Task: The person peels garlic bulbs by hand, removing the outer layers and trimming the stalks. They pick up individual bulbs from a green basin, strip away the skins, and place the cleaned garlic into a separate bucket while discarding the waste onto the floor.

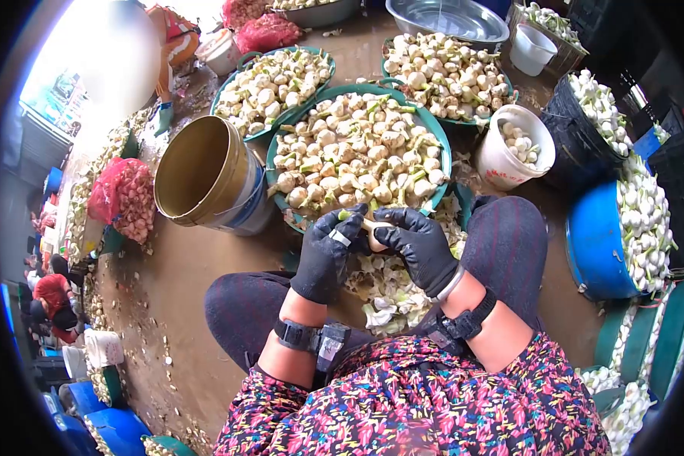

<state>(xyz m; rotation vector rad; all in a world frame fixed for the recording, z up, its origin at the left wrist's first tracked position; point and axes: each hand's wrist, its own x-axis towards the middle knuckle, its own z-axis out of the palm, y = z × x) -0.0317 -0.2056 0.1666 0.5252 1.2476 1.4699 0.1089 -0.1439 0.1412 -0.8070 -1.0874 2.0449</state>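
Both my hands wear dark gloves and meet over the near rim of a round green tub [446, 156] heaped with garlic bulbs [357, 144]. Between them is one garlic bulb [375, 237] with a short green stem. My left hand [325, 254] grips it at the stem side, a white band across its fingers. My right hand [420, 247] closes around the bulb from the other side. Below the hands, loose garlic skins [391, 292] lie in a pile between my knees.
To the left stand an open brown bucket [201, 171] and a red net bag [133, 201]. More garlic tubs [273, 87] are behind. On the right are a white bucket [509, 171] with bulbs and a blue barrel [596, 239] of garlic. A person [53, 300] works at far left.
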